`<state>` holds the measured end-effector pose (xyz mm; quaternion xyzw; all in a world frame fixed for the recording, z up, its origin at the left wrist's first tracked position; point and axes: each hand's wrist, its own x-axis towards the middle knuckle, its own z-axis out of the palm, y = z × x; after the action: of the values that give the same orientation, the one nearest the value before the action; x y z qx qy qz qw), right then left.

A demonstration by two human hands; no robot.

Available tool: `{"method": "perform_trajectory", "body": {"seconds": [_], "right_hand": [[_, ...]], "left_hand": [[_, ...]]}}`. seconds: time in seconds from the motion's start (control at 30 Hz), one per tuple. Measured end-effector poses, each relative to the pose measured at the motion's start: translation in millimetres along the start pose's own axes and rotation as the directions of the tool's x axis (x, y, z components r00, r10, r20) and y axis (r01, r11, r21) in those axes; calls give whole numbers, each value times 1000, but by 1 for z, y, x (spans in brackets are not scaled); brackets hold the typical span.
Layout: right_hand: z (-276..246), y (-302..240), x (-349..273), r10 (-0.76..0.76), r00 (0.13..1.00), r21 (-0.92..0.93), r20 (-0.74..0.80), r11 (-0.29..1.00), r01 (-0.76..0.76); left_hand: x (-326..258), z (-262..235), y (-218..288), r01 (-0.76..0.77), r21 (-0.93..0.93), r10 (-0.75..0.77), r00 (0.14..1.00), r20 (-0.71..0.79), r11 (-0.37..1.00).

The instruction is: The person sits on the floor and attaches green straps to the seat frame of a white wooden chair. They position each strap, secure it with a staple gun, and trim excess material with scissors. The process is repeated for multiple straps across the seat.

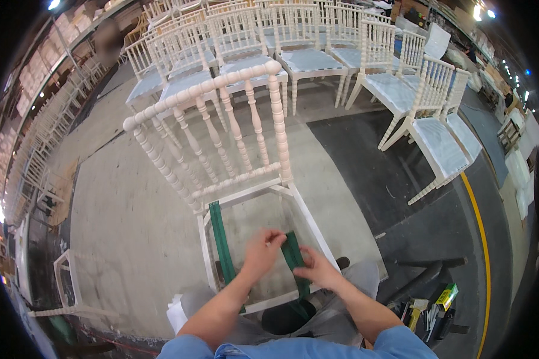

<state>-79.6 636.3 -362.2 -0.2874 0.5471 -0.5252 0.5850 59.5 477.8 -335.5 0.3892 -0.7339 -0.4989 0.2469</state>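
Note:
A white chair frame (pixel 308 216) with turned spindles and an open seat stands in front of me, its back on the far side. One green webbing strap (pixel 221 236) runs front to back along the left of the seat opening. Over the right half hangs a second green strap (pixel 291 251), its upper end free above the opening and its lower end near the front rail. My left hand (pixel 262 254) pinches that upper end between thumb and fingertips. Lower down, the fingers of my right hand (pixel 318 269) close on the strap's right edge.
Rows of white spindle-back chairs with pale seats (pixel 311 58) fill the far side, and more chairs (pixel 440 143) stand at the right. Hand tools (pixel 422 314) and a green-yellow box (pixel 447 296) lie low right. An upturned white frame (pixel 72 281) sits at the left.

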Motion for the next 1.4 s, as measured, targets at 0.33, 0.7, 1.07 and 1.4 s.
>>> {"method": "perform_trajectory", "body": {"seconds": [0.33, 0.7, 1.07, 1.4], "right_hand": [[-43, 45, 41, 43, 961, -406, -272, 901, -155], [-50, -11, 201, -404, 906, -830, -127, 543, 126], [-41, -27, 270, -259, 965, -943, -45, 331, 45], [-45, -19, 274, -270, 961, -961, -59, 277, 19]], "left_hand": [[187, 13, -91, 111, 246, -62, 979, -196, 963], [233, 49, -129, 213, 396, -69, 935, -347, 893], [239, 47, -140, 277, 395, -131, 925, -358, 876], [185, 42, -135, -211, 657, 371, 922, -113, 724]]}}
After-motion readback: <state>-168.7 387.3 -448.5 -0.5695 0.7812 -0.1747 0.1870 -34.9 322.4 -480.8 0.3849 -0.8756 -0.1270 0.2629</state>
